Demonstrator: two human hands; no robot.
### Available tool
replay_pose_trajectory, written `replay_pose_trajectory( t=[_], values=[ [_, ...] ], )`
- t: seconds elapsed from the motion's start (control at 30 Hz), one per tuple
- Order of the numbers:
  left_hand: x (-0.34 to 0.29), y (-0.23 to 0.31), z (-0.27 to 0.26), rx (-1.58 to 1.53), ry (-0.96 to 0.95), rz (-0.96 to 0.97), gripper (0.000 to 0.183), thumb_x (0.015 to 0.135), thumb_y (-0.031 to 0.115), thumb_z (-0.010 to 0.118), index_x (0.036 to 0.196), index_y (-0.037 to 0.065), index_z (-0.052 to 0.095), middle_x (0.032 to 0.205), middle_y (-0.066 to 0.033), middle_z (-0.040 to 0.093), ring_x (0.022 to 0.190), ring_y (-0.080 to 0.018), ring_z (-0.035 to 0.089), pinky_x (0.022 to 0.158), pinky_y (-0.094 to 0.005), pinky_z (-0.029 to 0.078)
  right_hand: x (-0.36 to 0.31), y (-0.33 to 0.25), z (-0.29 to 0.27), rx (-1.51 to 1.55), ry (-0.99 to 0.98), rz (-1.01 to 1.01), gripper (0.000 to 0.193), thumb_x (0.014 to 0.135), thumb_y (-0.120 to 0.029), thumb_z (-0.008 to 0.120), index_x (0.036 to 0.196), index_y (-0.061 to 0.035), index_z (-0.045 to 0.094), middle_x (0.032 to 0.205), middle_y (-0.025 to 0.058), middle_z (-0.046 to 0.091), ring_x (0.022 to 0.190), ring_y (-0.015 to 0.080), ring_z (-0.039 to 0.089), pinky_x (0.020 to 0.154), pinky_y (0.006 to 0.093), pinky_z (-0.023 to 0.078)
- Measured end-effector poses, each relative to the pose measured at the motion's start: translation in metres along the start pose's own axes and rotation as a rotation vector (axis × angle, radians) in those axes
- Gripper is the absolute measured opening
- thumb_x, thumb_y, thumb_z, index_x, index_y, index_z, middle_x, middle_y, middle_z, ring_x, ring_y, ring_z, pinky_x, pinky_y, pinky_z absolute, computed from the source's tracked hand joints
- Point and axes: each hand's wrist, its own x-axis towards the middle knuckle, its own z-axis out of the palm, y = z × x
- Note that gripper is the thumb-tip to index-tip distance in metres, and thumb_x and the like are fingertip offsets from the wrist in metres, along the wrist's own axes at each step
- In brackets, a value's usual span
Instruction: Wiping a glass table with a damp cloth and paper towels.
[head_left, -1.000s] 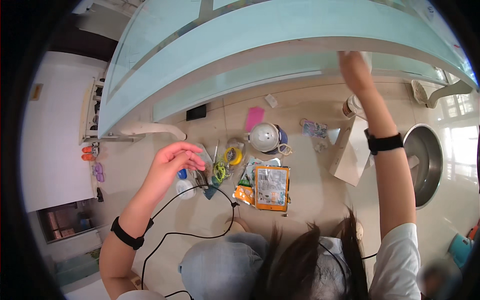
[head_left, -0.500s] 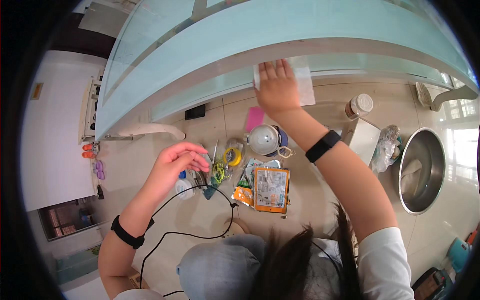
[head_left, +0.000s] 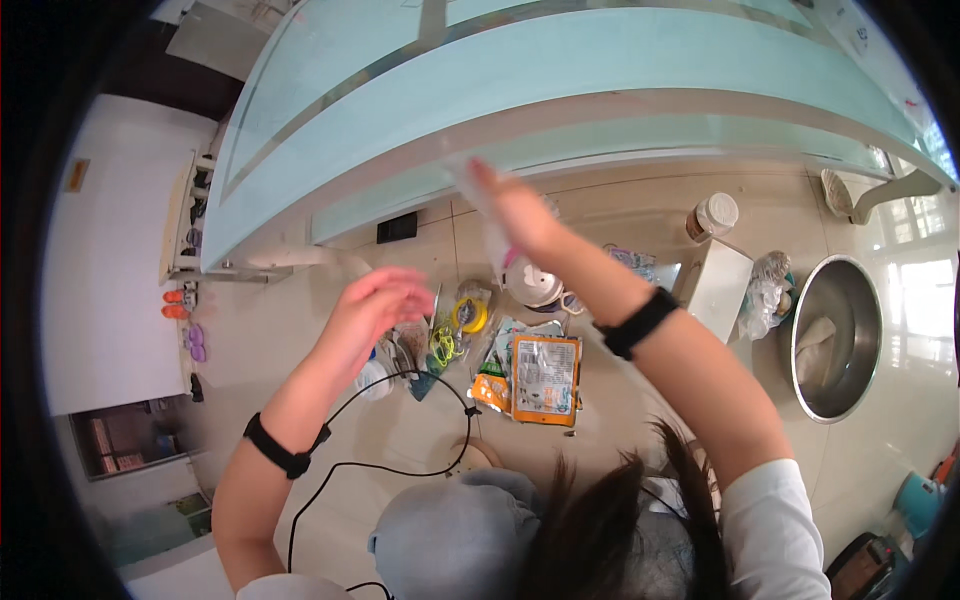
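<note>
Right hand [head_left: 527,217] and white sheet [head_left: 487,208] have shifted left.

**Household items on a tiled floor [head_left: 780,190]**

Overlapping packets [head_left: 491,388] lay at the centre, with an orange-edged pouch [head_left: 546,380] uppermost. To their left were a yellow ring [head_left: 469,315] and a yellow-green cord [head_left: 444,345]; farther left stood a white tub [head_left: 374,380], partly hidden. A pale pot [head_left: 538,290], also partly hidden, stood beyond the pouch. A black object [head_left: 397,228] lay at far left. The right side held a white box [head_left: 718,280], a clear plastic bag [head_left: 763,303] and a steel basin [head_left: 862,325]; beyond the box stood a white-lidded jar [head_left: 715,215].
</note>
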Motion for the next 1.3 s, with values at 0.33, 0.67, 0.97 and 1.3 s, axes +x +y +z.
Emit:
replay_pose_trajectory(
  t=[0.33,0.67,0.97,1.3],
  values=[
    [0.040,0.012,0.048,-0.368,-0.306,0.049,0.035,0.090,0.016,0.053,0.120,0.000,0.047,0.115,-0.0090,0.056,0.105,-0.0182,0.055,0.088,-0.0338,0.046,-0.065,-0.006,-0.031,1.075,-0.213,0.128,0.047,0.091,-0.031,0.044,0.127,-0.0021,0.042,0.120,0.0153,0.053,0.109,0.0300,0.054,0.094,0.0427,0.043],
    [0.036,0.016,0.041,0.380,-0.039,0.699,0.025,0.083,-0.007,0.048,0.102,0.001,0.064,0.114,-0.0070,0.053,0.093,-0.0141,0.056,0.084,-0.0274,0.045,-0.085,0.012,-0.068,0.301,-0.129,0.084,0.051,0.083,-0.016,0.062,0.127,-0.0012,0.043,0.109,0.0106,0.060,0.099,0.0192,0.059,0.085,0.0334,0.048],
    [0.023,0.018,0.071,0.628,-0.197,0.722,0.041,0.071,-0.014,0.041,0.095,0.005,0.068,0.138,-0.0104,0.038,0.102,-0.0196,0.056,0.087,-0.0305,0.045,-0.084,0.034,-0.058,0.588,-0.240,0.339,0.043,0.086,-0.018,0.059,0.120,0.0059,0.047,0.115,0.0121,0.057,0.104,0.0206,0.057,0.093,0.0336,0.044],
    [0.065,0.009,0.029,0.167,-0.071,0.408,0.024,0.081,0.001,0.040,0.094,-0.002,0.061,0.093,-0.0096,0.064,0.089,-0.0175,0.060,0.082,-0.0304,0.047,-0.067,-0.008,-0.201,-1.002,1.054,-0.501,0.026,0.086,-0.017,0.052,0.107,-0.0028,0.055,0.103,0.0192,0.058,0.096,0.0316,0.056,0.081,0.0404,0.045]
  ],
)
